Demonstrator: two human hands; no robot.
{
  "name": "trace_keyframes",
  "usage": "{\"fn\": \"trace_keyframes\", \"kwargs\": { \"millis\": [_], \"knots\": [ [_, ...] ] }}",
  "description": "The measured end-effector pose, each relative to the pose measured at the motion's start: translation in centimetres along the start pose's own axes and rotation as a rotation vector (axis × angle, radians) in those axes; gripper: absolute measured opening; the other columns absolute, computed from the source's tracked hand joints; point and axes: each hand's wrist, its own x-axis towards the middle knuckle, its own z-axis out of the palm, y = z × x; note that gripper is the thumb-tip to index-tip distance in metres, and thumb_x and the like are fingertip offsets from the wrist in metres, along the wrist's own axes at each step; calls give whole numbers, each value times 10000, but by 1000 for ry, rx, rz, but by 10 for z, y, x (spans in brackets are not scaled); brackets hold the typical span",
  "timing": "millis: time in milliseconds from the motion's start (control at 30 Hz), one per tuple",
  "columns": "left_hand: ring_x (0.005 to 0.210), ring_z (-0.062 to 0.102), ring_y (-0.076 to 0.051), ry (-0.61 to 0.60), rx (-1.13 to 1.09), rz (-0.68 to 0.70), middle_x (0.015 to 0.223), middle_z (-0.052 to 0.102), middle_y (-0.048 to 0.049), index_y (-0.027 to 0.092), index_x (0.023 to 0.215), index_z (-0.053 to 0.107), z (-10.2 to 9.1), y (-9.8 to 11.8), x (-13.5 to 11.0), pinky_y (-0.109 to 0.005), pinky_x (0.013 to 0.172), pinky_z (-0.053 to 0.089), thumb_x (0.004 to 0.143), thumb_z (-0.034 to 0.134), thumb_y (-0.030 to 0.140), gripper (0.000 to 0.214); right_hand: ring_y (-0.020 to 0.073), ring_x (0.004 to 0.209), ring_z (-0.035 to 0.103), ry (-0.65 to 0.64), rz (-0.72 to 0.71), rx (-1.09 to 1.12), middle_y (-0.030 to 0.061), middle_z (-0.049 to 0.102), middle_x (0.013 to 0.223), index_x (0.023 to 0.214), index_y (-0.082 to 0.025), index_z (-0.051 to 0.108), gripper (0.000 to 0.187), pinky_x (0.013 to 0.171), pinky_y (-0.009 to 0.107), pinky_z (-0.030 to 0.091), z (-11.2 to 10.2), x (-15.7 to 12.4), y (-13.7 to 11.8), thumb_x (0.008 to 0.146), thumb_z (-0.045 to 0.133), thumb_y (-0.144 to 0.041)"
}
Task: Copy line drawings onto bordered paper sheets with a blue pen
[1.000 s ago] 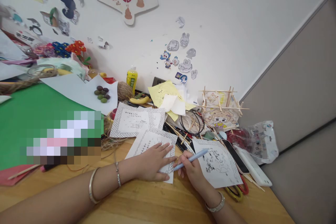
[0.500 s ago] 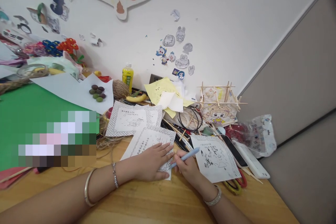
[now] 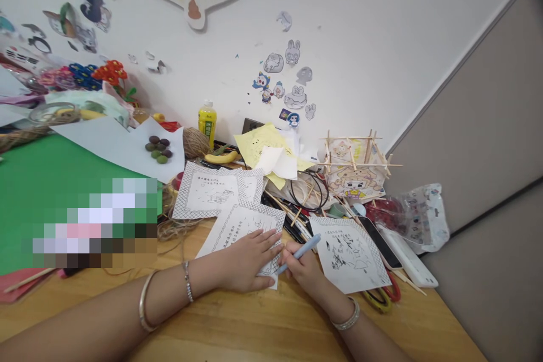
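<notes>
My left hand (image 3: 246,263) lies flat, fingers spread, on a printed line-drawing sheet (image 3: 237,225) with a patterned border, pinning it to the wooden table (image 3: 237,322). My right hand (image 3: 303,272) grips a light-blue pen (image 3: 299,253) whose tip touches the sheet's right edge. A second printed sheet (image 3: 350,253) lies just right of that hand, and a third (image 3: 216,191) lies behind the pinned one.
A stick-framed paper lantern (image 3: 354,169), loose bamboo sticks (image 3: 292,212), a black wire loop (image 3: 311,192), a phone (image 3: 379,243) and a white case (image 3: 407,263) crowd the right. Twine ball (image 3: 195,142), yellow bottle (image 3: 207,120) and green mat (image 3: 46,181) sit left.
The view dipped slightly and settled. My right hand shifted a little left with the pen, keeping its tip on the sheet's edge; my left hand stays pressed on the sheet.
</notes>
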Motion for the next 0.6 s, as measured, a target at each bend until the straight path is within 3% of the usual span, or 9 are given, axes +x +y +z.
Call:
{"fn": "trace_keyframes", "kwargs": {
  "millis": [300, 600],
  "knots": [
    [1419, 181, -314, -28, -12, -16, 1517, 229, -201, 94, 1438, 340, -3, 1, -1, -455, 1145, 180, 913, 457, 512, 681, 118, 482, 456, -18, 0, 20, -44, 474, 503, 622, -202, 538, 290, 486, 227, 374, -1, 0, -2, 877, 491, -333],
    [1419, 147, -340, -61, -44, -17, 1523, 164, -227, 70, 1464, 274, -2, -1, 0, -477, 1147, 160, 863, 515, 553, 808, 94, 417, 457, 52, 69, 146, -5, 589, 560, 626, -190, 520, 329, 426, 215, 353, 2, -2, -6, 885, 471, -387]
  ]
}}
